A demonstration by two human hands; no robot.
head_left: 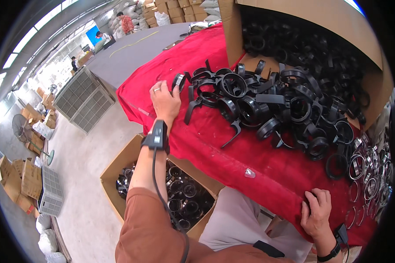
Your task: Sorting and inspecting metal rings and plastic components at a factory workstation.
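My left hand (166, 101) is at the far left part of the red cloth, fingers bent and apart. Its thumb touches a black plastic ring (178, 82) standing on edge; no fingers visibly close around it. To the right spreads a heap of black plastic rings (234, 85), several with long curved tabs. My right hand (317, 213) rests on the cloth's near edge at lower right, fingers loosely bent and nothing visible in them. Shiny metal rings (370, 186) lie beside it, farther right.
A large tipped cardboard box (311, 9) full of black parts opens onto the red-covered table (210, 153). Below the table edge stands another carton (114, 168) holding dark ring parts. A grey grilled unit (84, 100) stands on the floor at left; other people are far back.
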